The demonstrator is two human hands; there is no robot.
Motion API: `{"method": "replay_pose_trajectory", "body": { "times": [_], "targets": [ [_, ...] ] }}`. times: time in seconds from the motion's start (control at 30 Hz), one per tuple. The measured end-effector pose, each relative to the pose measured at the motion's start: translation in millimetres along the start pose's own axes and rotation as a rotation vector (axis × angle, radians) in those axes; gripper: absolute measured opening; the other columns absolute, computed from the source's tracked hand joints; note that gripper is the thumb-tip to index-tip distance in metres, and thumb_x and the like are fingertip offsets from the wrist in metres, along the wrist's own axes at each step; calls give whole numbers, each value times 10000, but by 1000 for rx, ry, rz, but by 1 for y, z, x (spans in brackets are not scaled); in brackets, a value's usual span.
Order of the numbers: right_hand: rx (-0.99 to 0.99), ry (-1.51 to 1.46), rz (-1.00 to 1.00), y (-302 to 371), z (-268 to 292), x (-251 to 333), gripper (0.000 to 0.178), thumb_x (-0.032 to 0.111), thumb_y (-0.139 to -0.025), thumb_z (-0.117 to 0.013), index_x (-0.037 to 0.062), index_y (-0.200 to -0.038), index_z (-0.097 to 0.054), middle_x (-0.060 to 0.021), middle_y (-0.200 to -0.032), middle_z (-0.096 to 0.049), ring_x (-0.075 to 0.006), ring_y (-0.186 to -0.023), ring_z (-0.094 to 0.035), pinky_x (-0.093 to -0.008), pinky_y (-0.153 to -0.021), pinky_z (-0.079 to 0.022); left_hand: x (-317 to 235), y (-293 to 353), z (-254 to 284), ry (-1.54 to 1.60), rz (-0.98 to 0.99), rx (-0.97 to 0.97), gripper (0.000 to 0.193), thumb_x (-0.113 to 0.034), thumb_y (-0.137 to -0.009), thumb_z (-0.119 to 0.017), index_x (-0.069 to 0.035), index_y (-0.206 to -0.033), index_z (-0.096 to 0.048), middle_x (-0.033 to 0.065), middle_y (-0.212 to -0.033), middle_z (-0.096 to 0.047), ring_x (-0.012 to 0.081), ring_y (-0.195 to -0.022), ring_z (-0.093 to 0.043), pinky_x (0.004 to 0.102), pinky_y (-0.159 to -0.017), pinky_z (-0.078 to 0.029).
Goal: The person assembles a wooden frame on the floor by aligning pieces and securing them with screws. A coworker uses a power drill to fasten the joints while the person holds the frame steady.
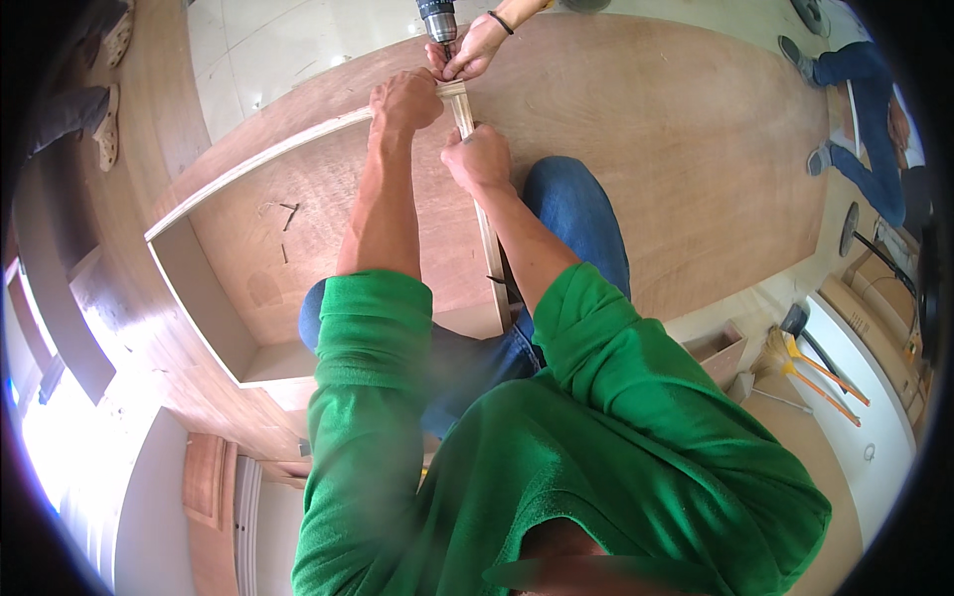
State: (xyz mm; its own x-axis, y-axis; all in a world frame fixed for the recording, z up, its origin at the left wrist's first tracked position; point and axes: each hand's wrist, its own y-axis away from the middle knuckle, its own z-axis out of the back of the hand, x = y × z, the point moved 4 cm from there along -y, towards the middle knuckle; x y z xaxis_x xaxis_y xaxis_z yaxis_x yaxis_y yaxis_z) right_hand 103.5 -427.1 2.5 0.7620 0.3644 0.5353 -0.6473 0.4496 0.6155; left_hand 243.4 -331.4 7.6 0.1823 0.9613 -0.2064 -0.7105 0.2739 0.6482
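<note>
A shallow wooden box frame (270, 151) with pale board edges lies on a large plywood sheet. At its far right corner my left hand (405, 99) is closed over the top of the far board. My right hand (479, 159) grips the right side board (489, 238), a little nearer to me. Just beyond the corner, a co-worker's hand (479, 48) with a dark wristband holds its fingers near the tip of a power drill (438, 22). The drill points down at the joint. The fingertips partly hide the bit and any screw.
The plywood sheet (696, 129) spreads to the right of the frame. Small dark scraps (288, 213) lie inside the frame. My knee (576, 209) is beside the right board. Another person's legs (857, 129) are at the far right, near brooms (795, 363) and an open wooden box (717, 353).
</note>
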Motion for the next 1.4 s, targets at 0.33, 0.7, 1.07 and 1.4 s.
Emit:
{"method": "replay_pose_trajectory", "body": {
  "times": [0.33, 0.7, 1.07, 1.4],
  "targets": [
    [13, -22, 7, -1, -1, -1, 267, 260, -933, -734, 13, -1011, -795, -269, -944, -786, -442, -956, -779, -516, -858, -611, 2, -1, -2, 32, 10, -8, 407, -179, -905, -660, -145, -1294, -776, 147, -1353, -763, 339, -1317, -695, 493, -1103, -529],
    [4, 1, -9, -1, -1, -1, 317, 284, -941, -740, -26, -987, -790, -308, -936, -773, -478, -955, -771, -533, -865, -607, 0, -1, 0, -10, 15, 28, 376, -163, -896, -652, -123, -1243, -790, 169, -1331, -769, 350, -1302, -704, 497, -1088, -542],
    [7, 12, 8, -7, -7, -8, 248, 258, -899, -764, 25, -974, -800, -264, -929, -790, -444, -953, -780, -516, -870, -609, 0, 0, 0, 20, 45, 44, 480, -171, -910, -658, -197, -1377, -766, 116, -1390, -756, 301, -1341, -688, 456, -1125, -527],
    [47, -55, -51, -10, -12, -14, 160, 178, -810, -817, 82, -935, -791, -190, -938, -810, -375, -936, -795, -470, -859, -615, -1, 1, 0, -5, 35, 24, 498, -324, -918, -774, -182, -1395, -749, 126, -1403, -748, 303, -1342, -688, 465, -1128, -518]
  ]
}}
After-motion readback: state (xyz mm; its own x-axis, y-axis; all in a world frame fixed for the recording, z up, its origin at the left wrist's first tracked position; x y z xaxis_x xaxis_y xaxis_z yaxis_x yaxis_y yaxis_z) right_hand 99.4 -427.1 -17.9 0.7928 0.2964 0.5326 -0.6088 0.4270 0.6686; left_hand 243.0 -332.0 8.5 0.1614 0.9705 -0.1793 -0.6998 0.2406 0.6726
